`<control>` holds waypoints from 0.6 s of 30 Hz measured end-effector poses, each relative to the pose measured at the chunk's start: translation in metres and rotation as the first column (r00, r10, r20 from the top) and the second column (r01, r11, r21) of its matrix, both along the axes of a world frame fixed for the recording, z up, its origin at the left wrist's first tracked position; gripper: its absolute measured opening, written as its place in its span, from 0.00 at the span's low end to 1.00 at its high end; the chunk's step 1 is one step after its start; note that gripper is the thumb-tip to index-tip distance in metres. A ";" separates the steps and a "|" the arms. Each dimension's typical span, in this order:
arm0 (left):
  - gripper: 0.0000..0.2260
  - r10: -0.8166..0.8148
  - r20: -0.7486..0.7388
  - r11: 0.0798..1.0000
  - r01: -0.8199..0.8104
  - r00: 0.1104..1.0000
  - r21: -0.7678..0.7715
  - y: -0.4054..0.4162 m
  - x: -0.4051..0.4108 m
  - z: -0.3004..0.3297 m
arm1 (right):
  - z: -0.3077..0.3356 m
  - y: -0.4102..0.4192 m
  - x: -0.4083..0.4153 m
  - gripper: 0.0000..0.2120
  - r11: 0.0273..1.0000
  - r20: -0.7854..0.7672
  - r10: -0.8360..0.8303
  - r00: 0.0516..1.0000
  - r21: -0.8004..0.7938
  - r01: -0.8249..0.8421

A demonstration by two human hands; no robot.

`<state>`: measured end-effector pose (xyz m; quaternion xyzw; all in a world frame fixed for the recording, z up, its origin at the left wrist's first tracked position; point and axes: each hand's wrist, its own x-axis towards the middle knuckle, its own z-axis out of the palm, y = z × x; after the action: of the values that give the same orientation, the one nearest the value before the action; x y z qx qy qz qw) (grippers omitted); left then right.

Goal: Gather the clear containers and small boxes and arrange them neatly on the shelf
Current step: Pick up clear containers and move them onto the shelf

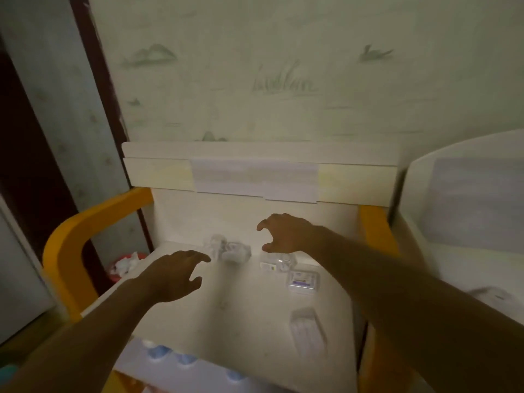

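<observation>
On the white shelf top [246,313] lie several clear items. A crumpled clear container [231,249] sits at the back centre. A small clear box [278,263] lies to its right, with a flat box bearing a purple label [303,280] just in front of that. A long clear container [307,331] lies nearer the front right. My left hand [177,275] hovers with fingers spread, just left of the crumpled container, holding nothing. My right hand [286,234] hangs above the small clear box, fingers loosely curved, empty.
Orange side rails [71,245] frame the shelf on both sides. A white backboard [255,171] stands behind. A red bin with paper [124,266] sits low at left. Blue-capped bottles [170,354] show on a lower level. A white cabinet [467,222] stands at right.
</observation>
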<state>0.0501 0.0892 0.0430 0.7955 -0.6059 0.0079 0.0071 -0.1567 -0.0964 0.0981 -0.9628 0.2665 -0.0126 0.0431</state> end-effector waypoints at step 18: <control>0.26 -0.272 -0.034 0.957 0.274 0.962 0.099 -0.148 0.081 -0.050 | -0.108 -0.087 0.081 0.30 0.951 -0.167 -0.224 0.960 0.178 0.253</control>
<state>0.1314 -0.0590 -0.0071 0.7035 -0.7095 -0.0321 -0.0266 -0.0755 -0.1835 -0.0101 -0.9127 0.3834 0.0789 0.1172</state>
